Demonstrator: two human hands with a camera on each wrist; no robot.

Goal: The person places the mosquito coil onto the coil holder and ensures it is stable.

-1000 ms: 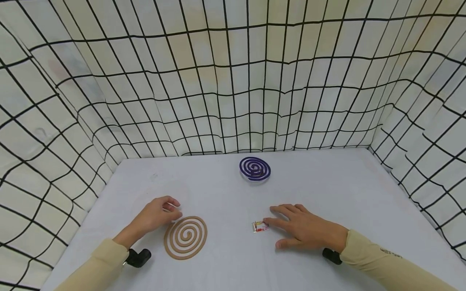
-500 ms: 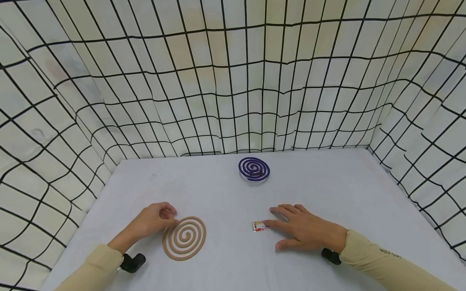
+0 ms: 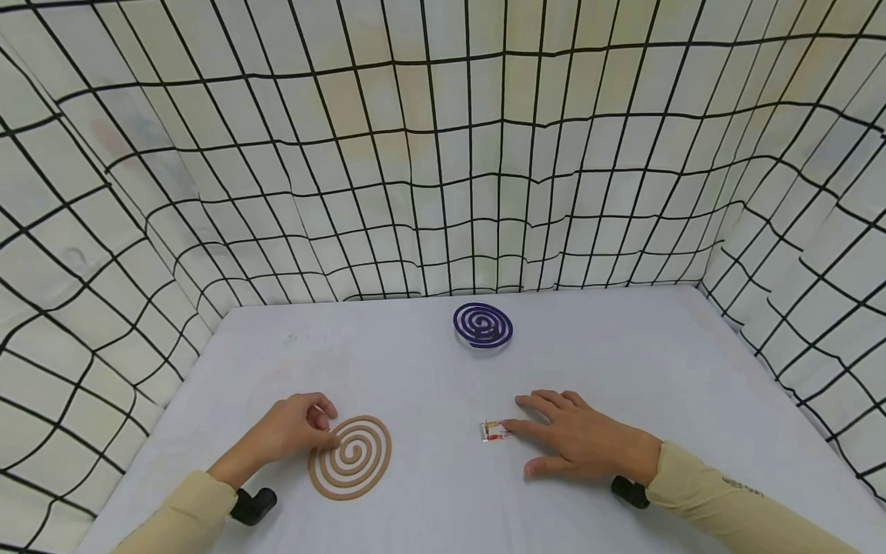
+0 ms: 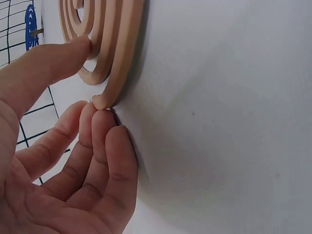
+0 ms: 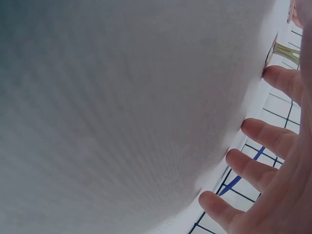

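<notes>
L hand [image 3: 296, 425], fingers half-bent, just touches tan coil [image 3: 353, 457] twd bench's [image 3: 609, 338] L edge; R hand [image 3: 584, 437], fingers spread, touches sm. packet [image 3: 494, 431].

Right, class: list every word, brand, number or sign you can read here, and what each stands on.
Nothing can be read for certain.
Small printed metal stand, touched by the right hand: print too small to read.
Right sleeve: dark lettering, too blurred to read.

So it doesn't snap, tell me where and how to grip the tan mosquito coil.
Pinch the tan mosquito coil by its outer turn, from the left where the left hand is, thumb on top: it lies flat, so it likely lifts easiest there.
</notes>
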